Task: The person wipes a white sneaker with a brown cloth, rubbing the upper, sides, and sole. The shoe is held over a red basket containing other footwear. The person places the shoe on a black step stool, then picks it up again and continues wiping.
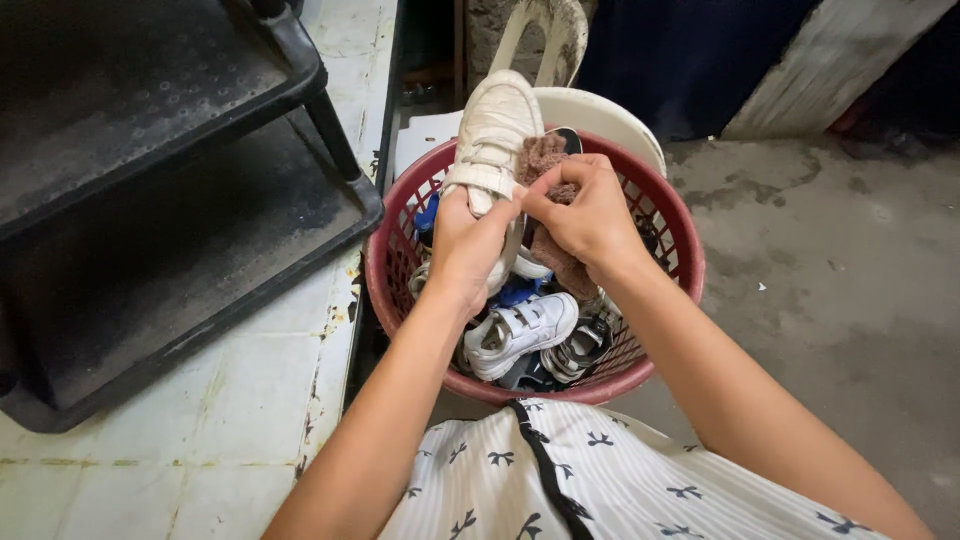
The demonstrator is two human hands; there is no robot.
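A: White shoe [493,135] is what I'm holding up, toe pointing away, right over the basket [680,240].

B: Which hand's got it?

A: Left hand [468,245], clenched round the heel end from below. Right hand [585,215] is pinching a brown cloth [545,160] vs the shoe's side, fingers closed on it.

B: What's in the basket?

A: Red plastic, lattice walls, full of shoes. Small white strap shoe [520,333] near the front, a sandal [580,348] just beside it, sth blue under my hands, can't tell what.

B: Surroundings?

A: Black rack [150,180] on tiled floor to my left, concrete floor [830,290] to the right. White tub [610,115] touching the basket's far rim.
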